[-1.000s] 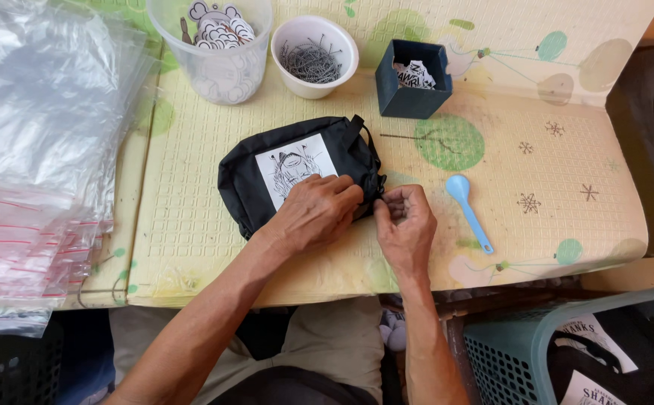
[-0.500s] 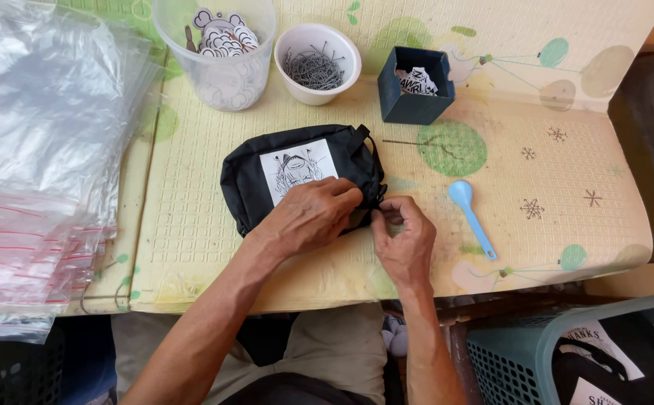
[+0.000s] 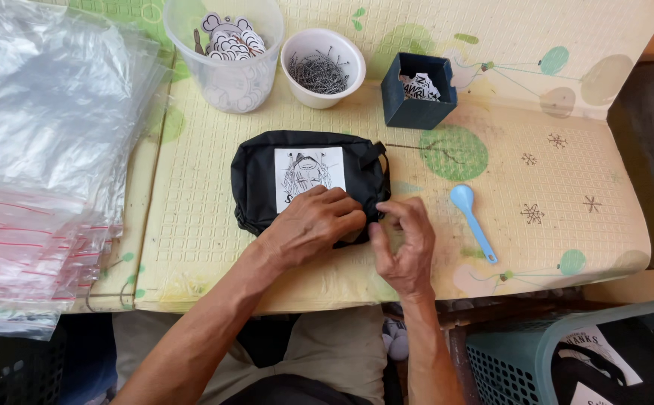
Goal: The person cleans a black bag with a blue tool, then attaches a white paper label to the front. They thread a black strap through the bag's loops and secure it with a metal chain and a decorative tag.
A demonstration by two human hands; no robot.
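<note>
Black pouch (image 3: 263, 176) flat on yellow mat (image 3: 192, 247), below white bowl (image 3: 323, 67). Left hand (image 3: 315, 225) pressed on pouch, fingers curled. Right hand (image 3: 405, 244) beside pouch corner, fingertips pinched together; contents unclear.

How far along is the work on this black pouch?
Done: the black pouch lies flat on the mat with a printed card on its front. In hand: the left hand presses its lower right corner while the right hand pinches something tiny at that edge. Left: the pouch is not in any of the clear bags piled alongside.
</note>
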